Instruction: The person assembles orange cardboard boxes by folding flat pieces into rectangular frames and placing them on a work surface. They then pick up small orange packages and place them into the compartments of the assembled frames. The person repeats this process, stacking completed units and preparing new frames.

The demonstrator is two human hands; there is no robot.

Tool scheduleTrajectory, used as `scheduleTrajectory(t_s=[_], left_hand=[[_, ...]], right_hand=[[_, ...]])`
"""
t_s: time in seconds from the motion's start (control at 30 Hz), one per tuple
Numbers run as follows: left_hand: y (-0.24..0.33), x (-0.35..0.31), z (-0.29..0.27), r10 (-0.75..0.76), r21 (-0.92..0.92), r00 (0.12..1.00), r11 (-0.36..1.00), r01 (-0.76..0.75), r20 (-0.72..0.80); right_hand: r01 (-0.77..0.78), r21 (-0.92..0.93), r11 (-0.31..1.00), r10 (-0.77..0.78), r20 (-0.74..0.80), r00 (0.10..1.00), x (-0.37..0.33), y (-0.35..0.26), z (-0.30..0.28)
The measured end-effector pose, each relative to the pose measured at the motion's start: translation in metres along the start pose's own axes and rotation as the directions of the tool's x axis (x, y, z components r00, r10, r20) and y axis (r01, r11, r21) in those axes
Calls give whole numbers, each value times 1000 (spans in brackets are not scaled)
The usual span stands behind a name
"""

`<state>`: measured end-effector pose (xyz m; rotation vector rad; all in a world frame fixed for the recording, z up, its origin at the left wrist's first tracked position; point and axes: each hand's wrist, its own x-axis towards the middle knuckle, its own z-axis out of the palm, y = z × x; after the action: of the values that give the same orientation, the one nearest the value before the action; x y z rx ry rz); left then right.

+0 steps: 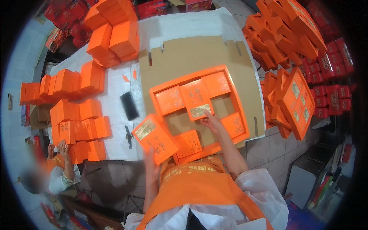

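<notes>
My left hand (151, 158) grips the lower edge of an orange box (163, 142) with a gold picture panel, tilted over the left front corner of a large orange frame (229, 73). Inside that frame, my right hand (213, 124) has its fingers apart, the tips at the lower edge of a similar orange box (194, 96) in the upper middle. Smaller orange boxes with dark lettering sit around it: one upper left (170, 100), one upper right (216, 84), one lower left (187, 143) and one lower right (232, 125). Brown cardboard shows between them.
The frame lies on a brown cardboard sheet (191, 50) over a white-covered table. Stacked orange boxes (124, 38), a black phone (129, 106) and a dark tool (128, 137) are leftward. Orange frames (297, 99) are piled at right. A co-worker's hand (64, 150) touches boxes at far left.
</notes>
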<state>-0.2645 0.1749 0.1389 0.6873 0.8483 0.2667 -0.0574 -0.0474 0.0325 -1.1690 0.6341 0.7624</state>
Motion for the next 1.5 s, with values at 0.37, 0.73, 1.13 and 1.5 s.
scheduleTrajectory(t_s=[0.37,0.73,1.13,1.5], left_hand=[[-4,-2,-3,23,-34,1000,999,-23,18],[-13,-1,-6,25,39,1000,999,-25,-4],[-77,5,83,-86,371,981,928,15,176],[-103,6,112,-168,516,859,848,-124,483]], right_hand=[[-17,139,990,9,54,998,12,2,2],[136,389,911,-94,-126,988,38,25,8],[139,-120,983,-109,227,968,-111,10,-29],[280,-96,955,-277,42,960,-123,17,-69]])
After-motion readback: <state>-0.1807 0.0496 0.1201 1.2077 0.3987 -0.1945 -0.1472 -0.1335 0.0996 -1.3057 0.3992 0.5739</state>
